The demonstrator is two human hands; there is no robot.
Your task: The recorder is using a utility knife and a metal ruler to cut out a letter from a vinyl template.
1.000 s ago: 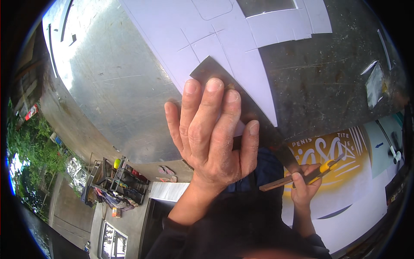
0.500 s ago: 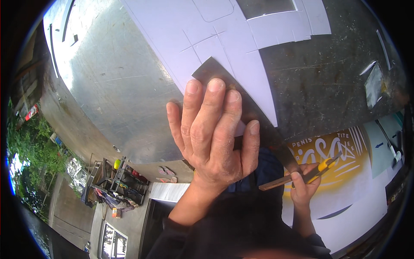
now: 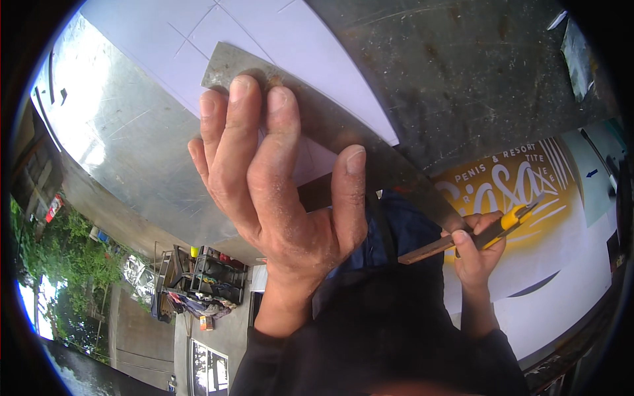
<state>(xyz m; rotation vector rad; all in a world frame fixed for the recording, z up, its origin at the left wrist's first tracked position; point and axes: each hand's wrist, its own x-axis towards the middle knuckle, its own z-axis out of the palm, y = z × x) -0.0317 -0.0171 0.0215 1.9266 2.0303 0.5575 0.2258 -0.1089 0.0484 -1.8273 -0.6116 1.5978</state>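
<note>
My left hand [image 3: 281, 178] is palm down with fingers stretched and spread, its fingertips at the far end of a worn metal carpenter's square [image 3: 343, 135]. The square's long blade slants across a white sheet [image 3: 317, 59] marked with thin crossing lines. My right hand [image 3: 477, 259] is closed at the square's near corner, where a rusty short arm juts out to the left. A yellow utility knife [image 3: 515, 219] is also in that hand, its tip pointing up and right. The right hand's palm is partly hidden.
The sheet lies on a scratched metal tabletop [image 3: 429, 72]. A banner [image 3: 508, 191] with yellow and white lettering is on the right, a crumpled silvery scrap [image 3: 578, 63] at far right. A loaded rack [image 3: 211, 280] stands lower left, with greenery [image 3: 76, 277] beyond.
The view has shifted, and the sheet and square now appear farther up and left. My left thumb is spread wider from the fingers. My right hand keeps hold of the knife and square.
</note>
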